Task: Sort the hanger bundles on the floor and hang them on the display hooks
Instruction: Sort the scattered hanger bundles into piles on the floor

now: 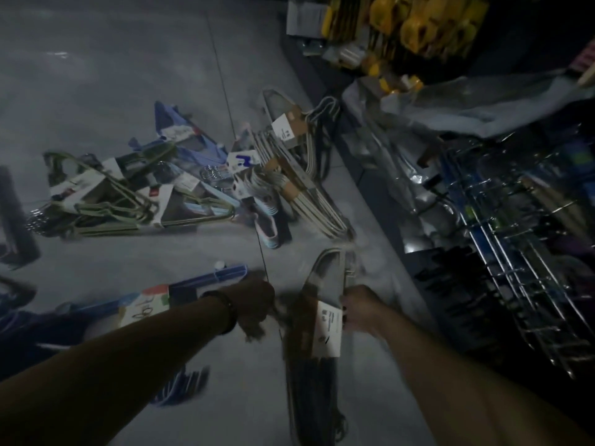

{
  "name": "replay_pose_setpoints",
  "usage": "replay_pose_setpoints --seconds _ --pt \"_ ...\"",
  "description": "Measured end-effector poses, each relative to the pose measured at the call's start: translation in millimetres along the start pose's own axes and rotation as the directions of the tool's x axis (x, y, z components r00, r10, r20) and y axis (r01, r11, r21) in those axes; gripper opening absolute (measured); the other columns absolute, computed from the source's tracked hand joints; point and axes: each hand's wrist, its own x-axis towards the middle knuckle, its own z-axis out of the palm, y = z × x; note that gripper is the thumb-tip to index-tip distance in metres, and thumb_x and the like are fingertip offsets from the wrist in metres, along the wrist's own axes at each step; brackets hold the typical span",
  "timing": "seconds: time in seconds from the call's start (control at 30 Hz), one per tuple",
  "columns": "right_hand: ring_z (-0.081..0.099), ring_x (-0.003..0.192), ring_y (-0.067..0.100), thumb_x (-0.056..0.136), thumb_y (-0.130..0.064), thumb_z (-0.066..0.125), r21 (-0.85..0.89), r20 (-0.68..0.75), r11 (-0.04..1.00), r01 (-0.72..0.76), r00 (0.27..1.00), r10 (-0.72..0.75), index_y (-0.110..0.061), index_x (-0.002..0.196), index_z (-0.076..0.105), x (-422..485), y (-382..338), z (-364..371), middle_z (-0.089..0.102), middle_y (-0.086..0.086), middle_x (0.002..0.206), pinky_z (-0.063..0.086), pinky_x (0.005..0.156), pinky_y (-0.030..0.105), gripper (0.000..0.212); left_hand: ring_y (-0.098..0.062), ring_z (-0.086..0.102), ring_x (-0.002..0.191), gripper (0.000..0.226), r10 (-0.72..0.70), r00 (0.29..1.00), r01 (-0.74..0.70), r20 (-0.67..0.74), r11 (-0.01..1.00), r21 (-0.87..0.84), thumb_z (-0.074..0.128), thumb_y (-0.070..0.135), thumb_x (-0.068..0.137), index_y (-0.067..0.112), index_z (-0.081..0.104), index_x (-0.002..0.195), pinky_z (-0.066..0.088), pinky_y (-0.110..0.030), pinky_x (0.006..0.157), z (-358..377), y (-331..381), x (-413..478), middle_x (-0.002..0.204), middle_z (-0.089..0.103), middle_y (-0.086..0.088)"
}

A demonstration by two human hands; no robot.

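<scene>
I hold a grey hanger bundle (317, 320) with a white and brown label above the floor. My right hand (359, 309) grips its right edge at the label. My left hand (256, 304) grips the bundle's left side, blurred by motion. More bundles lie on the floor beyond: green ones (106, 201) at the left, light blue ones (190, 146) in the middle, beige ones (302, 188) beside the shelf base. A blue bundle (180, 292) lies under my left forearm. Chrome display hooks (521, 252) stick out of the rack on the right.
The grey tiled floor (112, 69) stretches away at the top left. Yellow packaged goods (415, 24) hang at the top right. A dark object (16, 217) lies at the left edge. More blue hangers (180, 387) lie below my left arm.
</scene>
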Motion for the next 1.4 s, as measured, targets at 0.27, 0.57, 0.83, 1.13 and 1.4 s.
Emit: replay_pose_setpoints --seconds 0.27,0.57,0.83,1.13,1.4 --pt "0.065 0.117 0.040 0.095 -0.028 0.063 -0.562 -0.290 0.800 0.211 0.855 -0.429 -0.012 0.136 0.061 34.0 -107.8 -9.7 0.065 0.020 0.130 0.055 0.091 0.037 0.044 -0.039 0.002 0.160 0.101 0.120 0.978 -0.102 -0.170 0.989 0.111 0.069 0.050 0.095 0.032 0.000 0.166 0.020 -0.063 0.126 16.1 62.9 9.8 0.175 -0.002 -0.010" --pt "0.049 0.130 0.045 0.094 -0.058 0.063 -0.744 -0.120 0.649 0.158 0.924 -0.362 -0.017 0.150 0.042 97.2 -117.4 -21.3 0.042 0.024 0.147 0.045 0.107 0.042 0.072 -0.032 -0.005 0.162 0.087 0.004 0.995 -0.023 -0.097 0.981 -0.192 0.063 0.050 0.100 0.046 0.003 0.164 0.014 -0.071 0.123 24.8 58.5 33.9 0.175 -0.014 0.006" --pt "0.044 0.145 0.038 0.098 -0.052 0.066 -0.693 0.004 0.676 0.249 0.940 -0.342 -0.009 0.159 0.039 117.7 -128.5 -24.3 0.034 0.018 0.165 0.042 0.116 0.039 0.079 -0.032 -0.005 0.162 0.082 -0.030 0.995 0.016 -0.093 0.989 -0.144 0.062 0.040 0.101 0.037 0.011 0.165 0.018 -0.071 0.121 23.2 64.2 36.1 0.176 -0.010 0.004" --pt "0.066 0.114 0.035 0.101 -0.041 0.066 -0.599 -0.168 0.708 0.374 0.806 -0.568 -0.007 0.126 0.071 102.7 -135.0 -24.5 0.071 0.016 0.126 0.046 0.082 0.029 0.042 -0.031 -0.001 0.162 0.072 -0.035 0.993 0.009 -0.114 0.977 -0.215 0.060 0.038 0.102 0.035 0.023 0.164 0.017 -0.069 0.123 17.6 70.3 29.8 0.176 0.000 0.000" --pt "0.060 0.062 0.023 0.076 -0.056 0.083 -0.060 -0.302 0.744 0.665 0.699 -0.649 -0.010 0.078 0.074 42.9 -142.8 -41.3 0.061 0.004 0.062 0.057 0.062 0.055 0.047 -0.016 0.059 0.116 0.056 -0.114 0.874 -0.215 -0.473 0.781 -0.586 0.079 0.048 0.087 0.026 0.059 0.135 0.052 -0.029 0.097 -9.3 46.7 29.8 0.133 0.057 0.002"
